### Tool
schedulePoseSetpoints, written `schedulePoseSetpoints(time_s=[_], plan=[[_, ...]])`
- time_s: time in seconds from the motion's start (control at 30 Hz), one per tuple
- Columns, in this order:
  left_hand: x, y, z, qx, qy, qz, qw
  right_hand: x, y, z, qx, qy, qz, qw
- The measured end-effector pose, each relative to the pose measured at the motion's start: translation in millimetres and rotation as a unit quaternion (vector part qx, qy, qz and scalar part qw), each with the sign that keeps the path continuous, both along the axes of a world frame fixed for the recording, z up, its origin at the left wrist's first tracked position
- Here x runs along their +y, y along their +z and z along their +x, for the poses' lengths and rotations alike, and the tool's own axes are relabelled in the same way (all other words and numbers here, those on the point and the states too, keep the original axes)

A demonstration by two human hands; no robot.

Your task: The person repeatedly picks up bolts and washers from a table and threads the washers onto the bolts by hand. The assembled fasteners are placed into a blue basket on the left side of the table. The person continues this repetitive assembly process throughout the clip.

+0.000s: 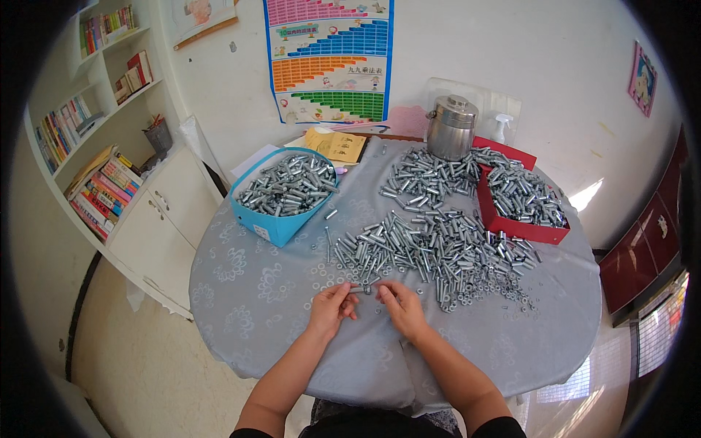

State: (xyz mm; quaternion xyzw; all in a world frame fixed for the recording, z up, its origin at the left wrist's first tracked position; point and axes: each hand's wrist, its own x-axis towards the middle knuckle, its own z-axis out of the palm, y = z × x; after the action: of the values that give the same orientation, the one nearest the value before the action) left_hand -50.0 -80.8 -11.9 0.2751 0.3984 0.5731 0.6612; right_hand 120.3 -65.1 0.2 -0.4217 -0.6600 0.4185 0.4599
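Observation:
My left hand (332,309) is closed, with thumb and fingers pinching a silver bolt (357,290) that lies sideways and points to the right. At its right end sits a darker piece, perhaps a nut. Close by that end, the fingers of my right hand (401,307) are pinched together; whatever they hold is too small to tell. Just beyond my hands spreads a big heap of loose bolts and metal sleeves (438,252). Small nuts and washers (504,286) lie along the heap's right front edge, and more flat washers (321,274) are scattered by my left hand.
A blue bin (281,228) full of metal sleeves stands at the left. Far right are a red box (529,231) of similar pieces, another pile (416,175), a steel canister (451,130) and a spray bottle (501,128). A grey cloth covers the round table (248,321).

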Motion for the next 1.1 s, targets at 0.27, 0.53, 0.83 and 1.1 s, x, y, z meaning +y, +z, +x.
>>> schedulePoseSetpoints(time_s=[0.27,0.53,0.83,1.1], plan=[[-0.9,2.8,3.0,0.005,-0.001,-0.004,1.000,3.4,-9.1,5.8,-0.010,0.002,-0.026,1.000],[-1.0,-1.1,4.6,0.011,-0.015,-0.003,1.000,4.7,-9.5,9.8,-0.043,-0.006,-0.045,0.998],[-1.2,3.3,5.5,0.034,0.033,0.027,0.999,2.8,-4.7,7.1,-0.089,-0.038,-0.003,0.995],[44.4,32.1,-40.4,0.177,0.264,0.100,0.943,6.1,-5.6,11.7,-0.063,-0.071,0.031,0.995]])
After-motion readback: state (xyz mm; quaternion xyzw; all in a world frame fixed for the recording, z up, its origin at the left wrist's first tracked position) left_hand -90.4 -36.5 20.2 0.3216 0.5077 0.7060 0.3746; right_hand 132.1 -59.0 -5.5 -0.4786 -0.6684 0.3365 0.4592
